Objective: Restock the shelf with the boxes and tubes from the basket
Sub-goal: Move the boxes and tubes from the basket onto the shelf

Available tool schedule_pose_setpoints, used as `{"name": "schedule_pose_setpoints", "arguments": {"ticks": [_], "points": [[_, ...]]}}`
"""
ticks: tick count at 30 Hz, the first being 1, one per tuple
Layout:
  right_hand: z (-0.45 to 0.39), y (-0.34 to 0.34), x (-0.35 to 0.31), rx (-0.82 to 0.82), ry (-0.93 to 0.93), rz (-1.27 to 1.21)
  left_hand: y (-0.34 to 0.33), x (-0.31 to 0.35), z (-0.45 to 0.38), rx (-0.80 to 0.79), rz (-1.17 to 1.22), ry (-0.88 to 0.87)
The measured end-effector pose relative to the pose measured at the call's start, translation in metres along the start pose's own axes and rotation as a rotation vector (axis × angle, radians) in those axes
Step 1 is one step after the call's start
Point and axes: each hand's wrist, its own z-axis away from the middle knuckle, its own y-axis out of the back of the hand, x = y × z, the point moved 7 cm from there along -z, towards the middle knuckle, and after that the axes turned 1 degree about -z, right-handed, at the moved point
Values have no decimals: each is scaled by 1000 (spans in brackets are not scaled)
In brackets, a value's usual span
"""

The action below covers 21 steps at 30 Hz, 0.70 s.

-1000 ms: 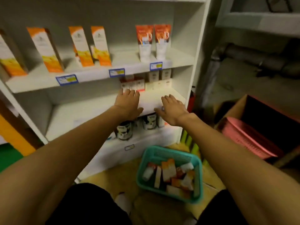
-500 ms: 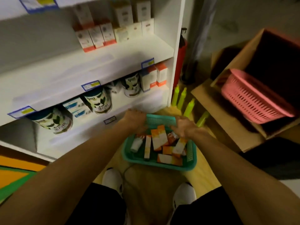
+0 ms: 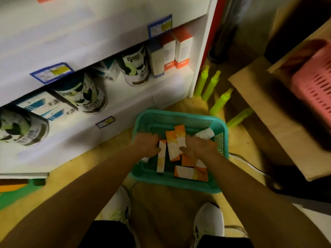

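Note:
A teal basket sits on the floor in front of the white shelf unit. Several orange-and-white boxes and a white tube lie in it. Both hands reach down into the basket. My left hand is at its left side with fingers curled down next to a narrow box. My right hand rests against the two boxes leaning in the middle, its thumb touching one. The fingertips are hidden, so a grip on anything is not visible.
The bottom shelf holds patterned tins, blue-and-white cartons and orange-and-white boxes. Neon green bottles lie right of the shelf. A cardboard box with a pink basket stands at the right. My shoes are below.
My hands dropped from the middle shelf into the teal basket. The view tilted down, and both hands now sit deeper among the boxes than half a second ago.

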Motion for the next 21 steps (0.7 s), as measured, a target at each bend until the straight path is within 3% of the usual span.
{"name": "schedule_pose_setpoints", "arguments": {"ticks": [4, 8, 16, 21], "points": [[-25, -15, 5, -8, -3, 24, -11, 5, -9, -11, 26, 10], [-46, -16, 6, 85, -62, -59, -26, 14, -28, -23, 83, 22], [-66, -29, 3, 134, -108, -121, -32, 25, -47, 36, 18, 72], [-62, -31, -5, 241, -177, -147, -35, 20, -46, 72, 129, 54]]}}
